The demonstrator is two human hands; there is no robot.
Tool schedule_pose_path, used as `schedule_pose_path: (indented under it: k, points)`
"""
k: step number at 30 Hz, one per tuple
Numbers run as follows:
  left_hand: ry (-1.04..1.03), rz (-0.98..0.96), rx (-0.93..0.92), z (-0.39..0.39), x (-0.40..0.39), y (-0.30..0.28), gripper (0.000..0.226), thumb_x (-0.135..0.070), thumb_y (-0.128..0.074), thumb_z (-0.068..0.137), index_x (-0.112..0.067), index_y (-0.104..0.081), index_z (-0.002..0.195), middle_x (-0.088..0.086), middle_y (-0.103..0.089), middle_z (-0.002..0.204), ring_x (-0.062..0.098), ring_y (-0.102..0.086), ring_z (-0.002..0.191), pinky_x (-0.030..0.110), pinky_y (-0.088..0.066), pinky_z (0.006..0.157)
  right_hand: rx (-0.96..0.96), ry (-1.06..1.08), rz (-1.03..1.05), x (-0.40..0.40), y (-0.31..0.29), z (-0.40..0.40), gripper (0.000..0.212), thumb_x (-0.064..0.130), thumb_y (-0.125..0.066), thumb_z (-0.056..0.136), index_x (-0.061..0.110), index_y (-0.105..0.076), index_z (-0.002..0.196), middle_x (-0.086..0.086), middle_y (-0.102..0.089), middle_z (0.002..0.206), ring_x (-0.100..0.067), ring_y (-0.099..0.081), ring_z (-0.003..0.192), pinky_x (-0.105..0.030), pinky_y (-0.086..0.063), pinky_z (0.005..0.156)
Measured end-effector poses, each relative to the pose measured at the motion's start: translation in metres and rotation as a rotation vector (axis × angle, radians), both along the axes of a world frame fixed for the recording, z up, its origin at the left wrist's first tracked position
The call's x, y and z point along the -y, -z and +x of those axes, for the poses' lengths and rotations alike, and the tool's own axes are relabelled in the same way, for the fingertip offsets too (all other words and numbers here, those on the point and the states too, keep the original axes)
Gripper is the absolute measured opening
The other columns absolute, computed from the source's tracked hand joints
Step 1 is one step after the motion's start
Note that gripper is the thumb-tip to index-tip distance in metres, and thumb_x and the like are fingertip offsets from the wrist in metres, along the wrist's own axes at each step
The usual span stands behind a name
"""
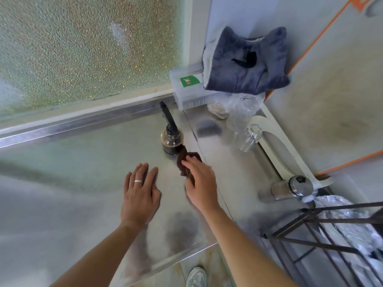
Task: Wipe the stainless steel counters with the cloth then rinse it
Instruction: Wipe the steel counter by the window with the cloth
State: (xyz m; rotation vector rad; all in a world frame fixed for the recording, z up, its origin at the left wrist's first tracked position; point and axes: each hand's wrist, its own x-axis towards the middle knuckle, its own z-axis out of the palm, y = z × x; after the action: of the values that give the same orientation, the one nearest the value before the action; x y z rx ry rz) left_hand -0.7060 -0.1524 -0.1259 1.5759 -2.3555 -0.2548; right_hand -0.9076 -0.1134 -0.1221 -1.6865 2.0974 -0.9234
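Note:
A stainless steel counter point(83, 162) runs under a frosted window. My right hand point(200, 183) grips a dark brown cloth point(183, 162) and holds it down on the steel, right beside a glass bottle of dark liquid point(171, 141) with a black spout. My left hand point(139, 193), a ring on one finger, rests flat on the counter just left of the cloth, fingers straight.
A clear plastic box point(188, 90) with a grey towel point(246, 63) on top stands at the back corner. Clear glasses point(242, 121), a metal shaker point(292, 188) lying down, foil and a black wire rack point(331, 235) crowd the right. My shoe point(196, 276) shows below.

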Motion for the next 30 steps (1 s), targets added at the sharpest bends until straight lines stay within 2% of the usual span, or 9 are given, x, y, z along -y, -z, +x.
schedule_pose_path:
  k: [4,9,12,15,18,23,25,28,30]
  points:
    - [0.006,0.011,-0.034,0.002,0.000,0.000,0.049,-0.026,-0.043,0.094,-0.013,-0.057,0.139,0.015,-0.051,0.149,0.033,-0.040,0.145,0.052,-0.027,0.122,0.119,-0.036,-0.024,-0.049,-0.001,0.059,0.044,0.011,-0.057,0.083,0.024,-0.073,0.123,0.011,-0.067,0.136,-0.005,-0.054,0.136,-0.022,-0.033,0.112]
    - [0.059,0.051,-0.090,0.011,-0.004,-0.001,0.053,-0.029,-0.038,0.094,-0.011,-0.057,0.140,0.016,-0.049,0.150,0.034,-0.038,0.146,0.054,-0.024,0.123,0.343,0.028,-0.051,-0.075,-0.024,0.056,0.035,0.003,-0.056,0.075,0.020,-0.076,0.098,0.011,-0.077,0.105,-0.010,-0.069,0.101,-0.039,-0.055,0.091]
    - [0.065,0.025,-0.051,0.021,-0.021,-0.005,0.051,-0.028,-0.039,0.092,-0.014,-0.060,0.136,0.013,-0.051,0.148,0.032,-0.041,0.145,0.055,-0.022,0.120,0.220,0.300,-0.176,-0.093,-0.025,0.003,0.036,0.003,-0.056,0.079,0.013,-0.076,0.108,0.001,-0.074,0.120,-0.019,-0.068,0.113,-0.039,-0.052,0.101]
    - [0.071,0.021,-0.007,0.028,-0.037,-0.004,0.053,-0.029,-0.042,0.091,-0.017,-0.060,0.139,0.014,-0.050,0.151,0.031,-0.039,0.148,0.057,-0.024,0.118,-0.005,0.515,-0.031,-0.109,-0.011,-0.039,0.048,-0.001,-0.062,0.084,0.008,-0.067,0.131,-0.010,-0.060,0.146,-0.030,-0.056,0.133,-0.050,-0.045,0.111]
    - [0.061,0.049,0.003,0.026,-0.037,-0.002,0.052,-0.029,-0.042,0.091,-0.018,-0.059,0.140,0.014,-0.048,0.152,0.031,-0.037,0.149,0.057,-0.025,0.119,-0.097,0.457,0.128,-0.110,-0.002,-0.030,0.058,0.002,-0.062,0.087,0.014,-0.058,0.143,-0.005,-0.046,0.160,-0.027,-0.045,0.145,-0.049,-0.037,0.117]
    - [0.064,0.048,-0.039,0.027,-0.035,-0.003,0.050,-0.027,-0.043,0.092,-0.017,-0.060,0.138,0.014,-0.050,0.149,0.033,-0.039,0.146,0.056,-0.025,0.120,-0.034,0.321,0.114,-0.093,-0.004,0.014,0.061,0.001,-0.059,0.086,0.021,-0.058,0.143,0.002,-0.047,0.159,-0.017,-0.038,0.151,-0.050,-0.038,0.119]
    - [0.073,0.055,-0.063,0.027,-0.034,-0.003,0.050,-0.026,-0.042,0.092,-0.016,-0.060,0.138,0.015,-0.050,0.148,0.033,-0.039,0.146,0.055,-0.024,0.121,-0.001,0.254,0.096,-0.090,-0.002,0.034,0.060,0.001,-0.061,0.083,0.020,-0.061,0.140,0.004,-0.051,0.157,-0.016,-0.041,0.149,-0.048,-0.041,0.116]
    - [0.078,0.100,-0.124,0.031,-0.033,-0.002,0.050,-0.025,-0.037,0.094,-0.014,-0.061,0.137,0.014,-0.051,0.148,0.033,-0.040,0.146,0.054,-0.024,0.121,0.076,0.088,0.031,-0.090,-0.008,0.071,0.057,0.009,-0.052,0.078,0.021,-0.069,0.131,0.006,-0.060,0.148,-0.012,-0.053,0.139,-0.035,-0.043,0.109]
    - [0.081,0.145,-0.189,0.037,-0.029,-0.003,0.050,-0.024,-0.033,0.096,-0.012,-0.061,0.136,0.013,-0.052,0.146,0.032,-0.041,0.145,0.054,-0.025,0.121,0.244,0.103,0.039,-0.086,-0.021,0.088,0.053,0.011,-0.047,0.078,0.025,-0.074,0.122,0.012,-0.070,0.132,-0.005,-0.063,0.124,-0.031,-0.049,0.103]
